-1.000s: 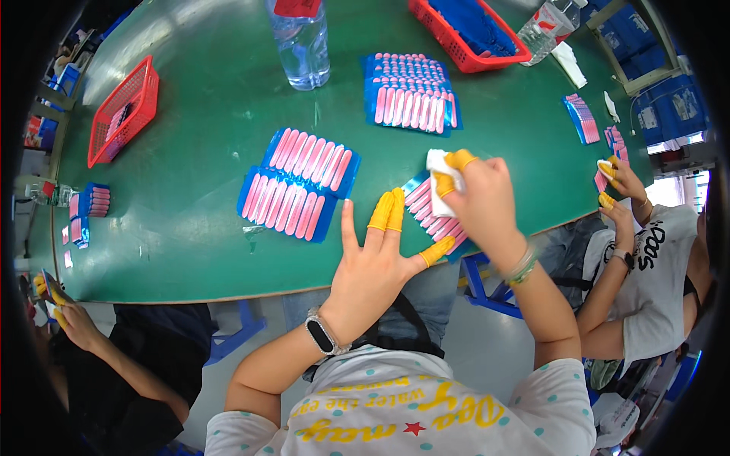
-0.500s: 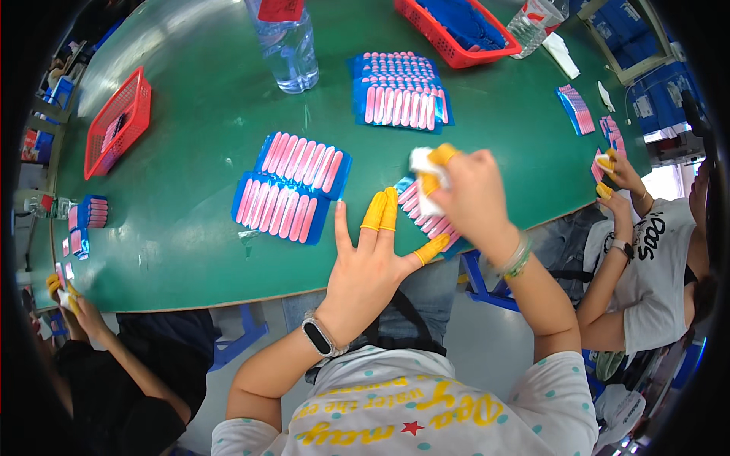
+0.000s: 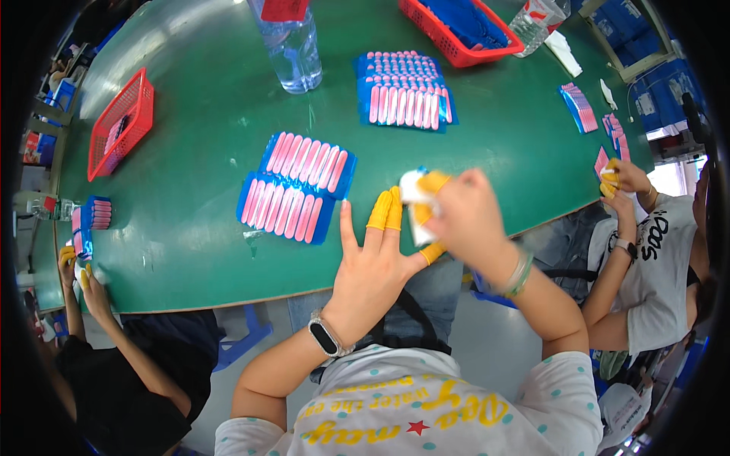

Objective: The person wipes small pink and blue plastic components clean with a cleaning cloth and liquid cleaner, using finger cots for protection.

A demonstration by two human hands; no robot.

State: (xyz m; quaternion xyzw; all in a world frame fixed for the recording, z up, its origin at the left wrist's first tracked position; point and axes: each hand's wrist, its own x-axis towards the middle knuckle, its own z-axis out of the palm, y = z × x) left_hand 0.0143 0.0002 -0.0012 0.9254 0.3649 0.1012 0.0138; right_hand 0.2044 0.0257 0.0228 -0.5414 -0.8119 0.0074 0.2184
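My left hand [image 3: 372, 262] lies flat on the green table, fingers spread, with yellow finger cots on the thumb and two fingers. Beside it, my right hand [image 3: 471, 224], blurred by motion and also in yellow finger cots, grips a folded white cloth [image 3: 411, 188]. The cloth is pressed down between my left fingertips and thumb. It and the right hand now hide the pink-striped blue sheet beneath, apart from a bit of blue at the cloth's far edge. Left of my left hand lie blue sheets with rows of pink rounded strips [image 3: 293, 186].
More pink-striped blue sheets [image 3: 407, 91] lie farther back. A water bottle [image 3: 290, 53] stands at the back. One red basket [image 3: 122, 125] sits far left, another [image 3: 456, 45] at the back right beside a second bottle [image 3: 536, 26]. Co-workers' hands [image 3: 620, 182] work at both sides.
My right hand has slid the white cloth a little left and toward me, covering the striped sheet that showed before. My left hand stays in nearly the same place.
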